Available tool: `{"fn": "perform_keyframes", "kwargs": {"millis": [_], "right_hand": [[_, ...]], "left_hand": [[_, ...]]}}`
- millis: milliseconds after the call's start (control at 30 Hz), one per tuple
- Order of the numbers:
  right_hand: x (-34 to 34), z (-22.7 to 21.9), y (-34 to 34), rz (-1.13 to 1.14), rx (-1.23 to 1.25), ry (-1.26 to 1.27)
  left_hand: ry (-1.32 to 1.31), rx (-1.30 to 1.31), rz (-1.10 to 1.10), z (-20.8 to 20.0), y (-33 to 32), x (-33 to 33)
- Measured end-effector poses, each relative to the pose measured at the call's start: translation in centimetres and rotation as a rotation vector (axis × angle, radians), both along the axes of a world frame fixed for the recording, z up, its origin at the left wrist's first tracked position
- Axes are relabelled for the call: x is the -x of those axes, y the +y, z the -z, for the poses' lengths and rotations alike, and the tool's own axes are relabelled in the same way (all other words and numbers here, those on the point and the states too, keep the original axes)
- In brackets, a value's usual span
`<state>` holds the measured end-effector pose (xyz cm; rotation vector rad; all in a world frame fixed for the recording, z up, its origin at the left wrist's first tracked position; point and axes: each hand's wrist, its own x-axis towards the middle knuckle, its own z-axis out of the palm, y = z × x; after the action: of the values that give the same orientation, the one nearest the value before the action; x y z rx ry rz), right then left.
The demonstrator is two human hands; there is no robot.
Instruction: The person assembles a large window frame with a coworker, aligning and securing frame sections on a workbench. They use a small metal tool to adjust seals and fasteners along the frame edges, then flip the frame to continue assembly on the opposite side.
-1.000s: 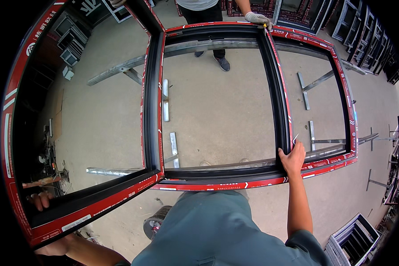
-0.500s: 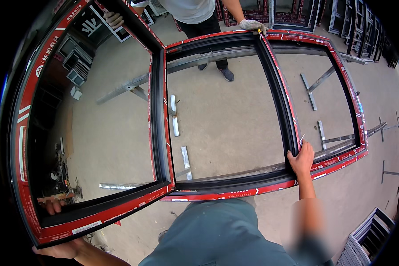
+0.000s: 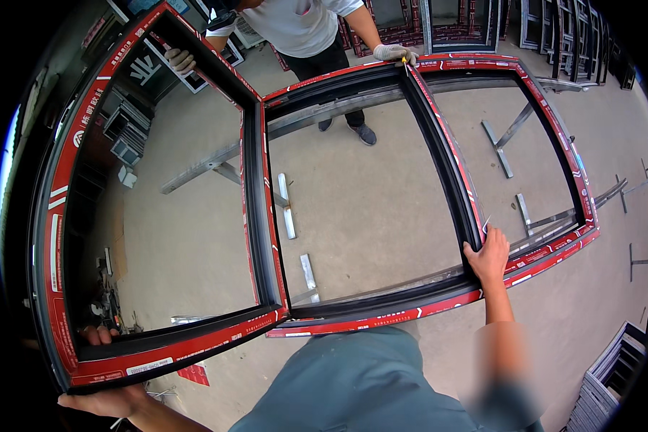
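Observation:
A large window frame (image 3: 381, 320) with black inner profiles and red protective film lies in front of me. At its left, a matching sash (image 3: 63, 180) stands tilted up, meeting the frame along one side. My left hand (image 3: 111, 400) is closed around the sash's near left corner, palm below and fingertips showing inside the opening. My right hand (image 3: 491, 253) is wrapped over the near end of the frame's crossbar (image 3: 446, 137). A thin, pale pointed piece (image 3: 487, 225) sticks up beside its fingers; whether I hold it is unclear.
Opposite me, a person's gloved hand (image 3: 181, 61) holds the sash and another gloved hand (image 3: 396, 53) rests at the crossbar's far end, by a small yellow-tipped item. Metal stand rails (image 3: 324, 111) run beneath the frame. More frames (image 3: 615, 371) are stacked at lower right.
The sash and frame have shifted slightly in view, the sash's left side moving right. The person opposite appears farther left and leans in more. Both my hands keep their holds.

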<state>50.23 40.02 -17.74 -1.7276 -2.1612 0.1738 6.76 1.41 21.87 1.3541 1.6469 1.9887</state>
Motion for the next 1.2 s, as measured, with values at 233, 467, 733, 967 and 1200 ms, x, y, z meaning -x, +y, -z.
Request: {"fn": "perform_keyframes", "kwargs": {"millis": [233,467,733,967,1200], "right_hand": [[0.5,-0.9,-0.5,-0.032,-0.316,0.071],[2.0,-1.0,-2.1,-0.303,-0.418,0.170],[16.7,-1.8,-5.8,-0.750,0.452,0.467],[27.9,4.4,-7.8,-1.378,1.010,0.459],[33.6,7.2,-12.6,-1.551,1.393,0.482]], "left_hand": [[-0.006,0.020,-0.172,-0.2,-1.3,0.2],[-0.023,0.119,0.163,0.0,1.5,0.9],[-0.198,0.123,0.178,-1.3,-3.3,2.2],[-0.004,-0.112,-0.782,-3.3,-5.7,3.1],[-0.488,-0.509,-0.660,-5.8,-6.2,3.0]]}}
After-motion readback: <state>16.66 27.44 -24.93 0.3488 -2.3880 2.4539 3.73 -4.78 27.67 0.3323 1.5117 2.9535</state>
